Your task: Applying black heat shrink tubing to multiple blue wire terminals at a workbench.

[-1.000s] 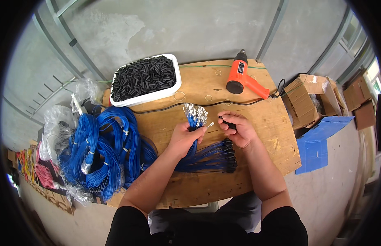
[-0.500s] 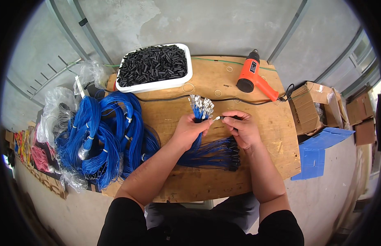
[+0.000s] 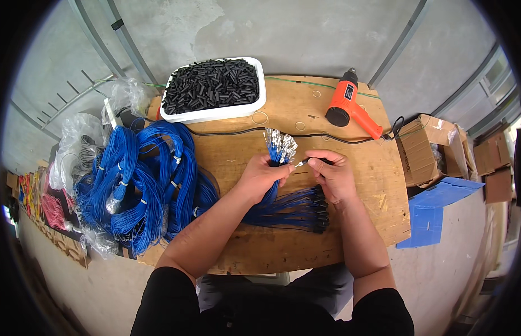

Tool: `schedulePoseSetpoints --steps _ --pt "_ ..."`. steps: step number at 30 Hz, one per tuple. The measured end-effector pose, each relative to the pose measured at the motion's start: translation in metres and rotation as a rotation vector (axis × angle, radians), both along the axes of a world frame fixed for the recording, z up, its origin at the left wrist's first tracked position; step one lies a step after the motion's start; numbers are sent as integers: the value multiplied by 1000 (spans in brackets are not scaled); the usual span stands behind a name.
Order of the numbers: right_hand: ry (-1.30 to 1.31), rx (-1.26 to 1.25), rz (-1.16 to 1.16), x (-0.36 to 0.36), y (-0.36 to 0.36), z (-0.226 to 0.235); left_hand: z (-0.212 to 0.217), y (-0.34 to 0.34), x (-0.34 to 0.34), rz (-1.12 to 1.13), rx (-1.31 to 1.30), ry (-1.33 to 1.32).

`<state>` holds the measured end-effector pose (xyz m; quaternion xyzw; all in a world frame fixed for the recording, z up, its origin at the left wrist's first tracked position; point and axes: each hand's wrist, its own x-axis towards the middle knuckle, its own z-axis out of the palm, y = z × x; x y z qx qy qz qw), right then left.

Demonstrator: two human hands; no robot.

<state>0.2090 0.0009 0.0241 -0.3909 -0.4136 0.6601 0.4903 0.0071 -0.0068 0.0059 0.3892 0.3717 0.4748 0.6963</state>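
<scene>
My left hand (image 3: 258, 178) is closed round a bundle of blue wires (image 3: 273, 157), whose silver and whitish terminals (image 3: 283, 147) fan out above the fist. One terminal (image 3: 298, 164) sticks out sideways from the thumb and fingertips. Pinched in my right hand (image 3: 335, 177) is a small black sleeve (image 3: 306, 161), its tip right at that terminal; whether it is over the end is too small to tell. Below the hands the same wires spread across the wooden table, with black pieces (image 3: 317, 207) at their far ends beside my right wrist.
A white tub (image 3: 215, 116) heaped with short black sleeves (image 3: 210, 87) stands at the back. An orange heat gun (image 3: 347, 103) lies back right, its black cord crossing the table. Coiled blue wire bundles (image 3: 137, 185) fill the left side. Rubber bands (image 3: 260, 117) and a cardboard box (image 3: 426, 148) are nearby.
The whole view has shifted slightly. Both hands keep nearly the same pose, with the black sleeve still held at the terminal.
</scene>
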Motion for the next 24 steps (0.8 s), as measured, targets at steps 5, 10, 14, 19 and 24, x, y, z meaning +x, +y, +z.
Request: schedulePoseSetpoints --steps 5,10,14,19,24 --pt "0 -5 -4 -1 0 -2 -3 0 -1 -5 2 13" --pt "-6 -14 -6 -1 1 -3 -2 -1 0 -7 22 44" --pt "-38 -15 -1 -1 0 -2 -2 -1 0 -19 37 82" --pt "-32 -13 -25 4 3 -1 -2 -2 -1 -8 27 -10" --pt "170 -172 52 11 6 4 -1 -3 0 5 23 20"
